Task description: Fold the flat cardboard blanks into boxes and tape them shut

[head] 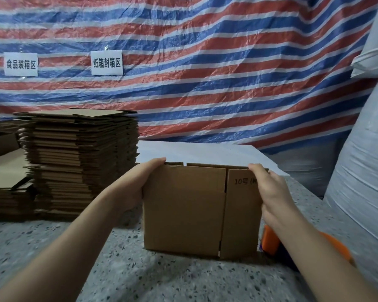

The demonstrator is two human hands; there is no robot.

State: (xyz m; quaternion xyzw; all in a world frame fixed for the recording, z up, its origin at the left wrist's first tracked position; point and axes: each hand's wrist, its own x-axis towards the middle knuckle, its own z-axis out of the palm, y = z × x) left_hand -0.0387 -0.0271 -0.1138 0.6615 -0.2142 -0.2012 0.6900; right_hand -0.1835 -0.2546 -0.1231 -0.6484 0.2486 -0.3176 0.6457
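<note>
- Left hand (138,184): grips the upper left corner of the cardboard box (183,208), fingers curled over its top edge, thumb side against the left wall.
- Right hand (271,192): grips the upper right corner of the same box, fingers curled over the top edge, partly covering the print "10号".
- Cardboard box: brown, standing upright on the speckled surface (140,269), centre of view; near face shows two flaps meeting at a vertical seam right of the middle.
- Stack of flat cardboard blanks (81,162): tall, left of the box, on the same surface, well apart from it.
- Orange object (271,240): just right of the box, behind the right wrist; kind cannot be told.
- Striped tarpaulin (205,73): red, blue and white, hung behind, bearing two white paper signs (107,62).
- White sheet (205,153): lying flat behind the box.
</note>
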